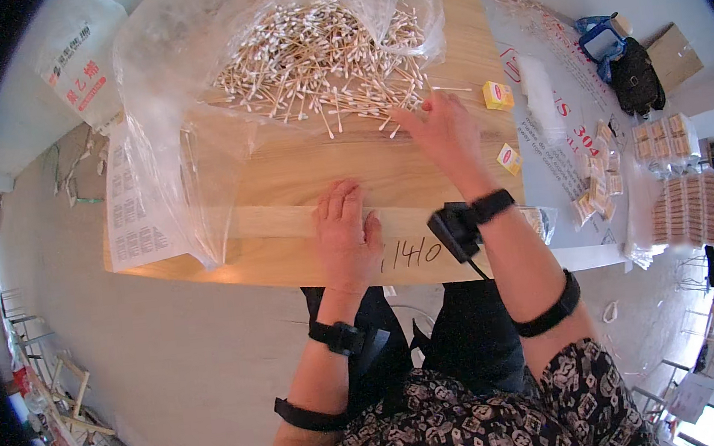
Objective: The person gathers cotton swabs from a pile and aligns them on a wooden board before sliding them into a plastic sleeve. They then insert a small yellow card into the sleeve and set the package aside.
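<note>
A large heap of wooden cotton swabs lies on an opened clear plastic bag at the far side of a wooden board. My right hand reaches to the near right edge of the heap, fingers spread and touching loose swabs. My left hand rests flat, palm down, on the board's near edge, holding nothing. Both wrists wear black straps, and a small black device hangs at the right wrist.
Two small yellow boxes sit on the board's right side. To the right lie rows of packed small boxes and a black bag. A printed paper sheet lies at the board's left. Grey floor surrounds the table.
</note>
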`<state>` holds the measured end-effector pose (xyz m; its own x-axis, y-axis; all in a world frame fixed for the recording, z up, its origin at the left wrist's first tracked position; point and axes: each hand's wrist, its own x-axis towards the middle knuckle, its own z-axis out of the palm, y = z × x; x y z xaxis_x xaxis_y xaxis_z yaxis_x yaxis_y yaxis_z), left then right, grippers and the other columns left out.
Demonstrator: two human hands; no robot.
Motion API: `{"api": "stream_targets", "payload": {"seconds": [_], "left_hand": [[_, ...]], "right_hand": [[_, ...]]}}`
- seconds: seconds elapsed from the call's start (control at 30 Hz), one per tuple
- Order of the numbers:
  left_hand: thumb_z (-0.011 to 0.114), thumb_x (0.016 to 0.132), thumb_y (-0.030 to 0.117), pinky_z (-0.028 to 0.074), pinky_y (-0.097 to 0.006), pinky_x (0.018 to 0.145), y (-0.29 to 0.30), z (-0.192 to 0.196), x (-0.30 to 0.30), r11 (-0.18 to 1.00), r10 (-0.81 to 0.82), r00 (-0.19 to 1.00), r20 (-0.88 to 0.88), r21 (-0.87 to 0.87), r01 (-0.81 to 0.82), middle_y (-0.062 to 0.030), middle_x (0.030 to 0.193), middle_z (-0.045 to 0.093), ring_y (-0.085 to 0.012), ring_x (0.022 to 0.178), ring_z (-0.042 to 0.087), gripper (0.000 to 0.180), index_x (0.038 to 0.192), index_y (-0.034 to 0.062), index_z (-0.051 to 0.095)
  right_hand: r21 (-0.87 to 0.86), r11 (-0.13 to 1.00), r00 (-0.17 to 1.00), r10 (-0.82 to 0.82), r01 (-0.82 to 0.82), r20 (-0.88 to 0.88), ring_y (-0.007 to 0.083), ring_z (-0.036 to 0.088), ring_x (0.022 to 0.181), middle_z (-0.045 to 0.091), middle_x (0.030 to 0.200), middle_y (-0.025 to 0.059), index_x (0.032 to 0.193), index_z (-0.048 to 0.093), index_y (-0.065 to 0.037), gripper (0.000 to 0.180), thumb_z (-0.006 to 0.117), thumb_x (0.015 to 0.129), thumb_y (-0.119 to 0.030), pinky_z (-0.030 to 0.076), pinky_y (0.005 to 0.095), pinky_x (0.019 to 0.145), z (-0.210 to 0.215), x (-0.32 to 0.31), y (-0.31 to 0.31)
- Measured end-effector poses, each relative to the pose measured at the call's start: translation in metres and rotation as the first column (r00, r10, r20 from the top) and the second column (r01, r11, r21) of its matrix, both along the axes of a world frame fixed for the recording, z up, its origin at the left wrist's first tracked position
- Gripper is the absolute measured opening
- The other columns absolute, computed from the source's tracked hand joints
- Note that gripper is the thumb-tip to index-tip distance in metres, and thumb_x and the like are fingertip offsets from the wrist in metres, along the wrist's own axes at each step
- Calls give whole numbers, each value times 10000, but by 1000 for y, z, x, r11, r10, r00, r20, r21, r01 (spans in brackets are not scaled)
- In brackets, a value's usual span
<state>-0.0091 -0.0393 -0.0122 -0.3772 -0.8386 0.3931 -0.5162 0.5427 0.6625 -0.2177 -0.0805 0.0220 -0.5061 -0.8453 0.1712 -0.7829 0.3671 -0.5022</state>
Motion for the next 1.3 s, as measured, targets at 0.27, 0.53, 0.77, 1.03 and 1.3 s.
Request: {"api": "stream_targets", "payload": {"seconds": [0.27, 0.53, 0.77, 1.03, 1.3], "left_hand": [[633, 713, -1, 402, -467, 1001, 0, 0, -3, 999, -3, 998, 60, -35, 5, -144, 1201, 596, -365, 1163, 527, 361, 1070, 27, 583], [583, 745, -14, 379, -475, 1025, -5, -7, -1, 999, -42, 999, -17, -10, 42, -174, 1235, 566, -372, 1201, 497, 446, 1188, 16, 547], [634, 761, 57, 359, -475, 1042, -2, -5, -1, 997, -35, 993, 112, -62, 42, -160, 1316, 529, -374, 1233, 476, 595, 1333, 42, 473], [725, 734, 105, 385, -471, 938, -5, 4, -17, 1000, -2, 980, 200, -29, 8, -71, 1138, 569, -330, 1129, 507, 214, 937, 117, 660], [697, 729, 44, 386, -475, 939, 2, 8, -6, 994, -103, 962, 255, 0, 106, -73, 1081, 598, -341, 1094, 524, 246, 962, 101, 645]], "right_hand": [[162, 983, 967, -124, 89, 223, 369, 673, 862, 696, 915, 199, 896, 697, -36, 313, 684, 769, -321, 521, 483, 752, -15, -5, -7], [-135, 945, 905, 325, -299, 272, 355, 635, 839, 630, 868, 170, 918, 655, -36, 157, 670, 775, -98, 509, 454, 747, -20, 5, 74], [-206, 966, 927, 214, -154, 309, 362, 607, 925, 593, 997, 144, 996, 631, -33, 272, 719, 741, -70, 503, 455, 795, -23, 17, 109], [-147, 956, 946, 276, -252, 171, 365, 605, 919, 597, 974, 142, 902, 615, -55, 126, 671, 797, -96, 506, 463, 767, -29, 11, 98], [-150, 978, 968, 172, -145, 185, 375, 616, 903, 605, 949, 145, 912, 637, -71, 89, 640, 835, -117, 506, 481, 765, -34, 13, 102]]}}
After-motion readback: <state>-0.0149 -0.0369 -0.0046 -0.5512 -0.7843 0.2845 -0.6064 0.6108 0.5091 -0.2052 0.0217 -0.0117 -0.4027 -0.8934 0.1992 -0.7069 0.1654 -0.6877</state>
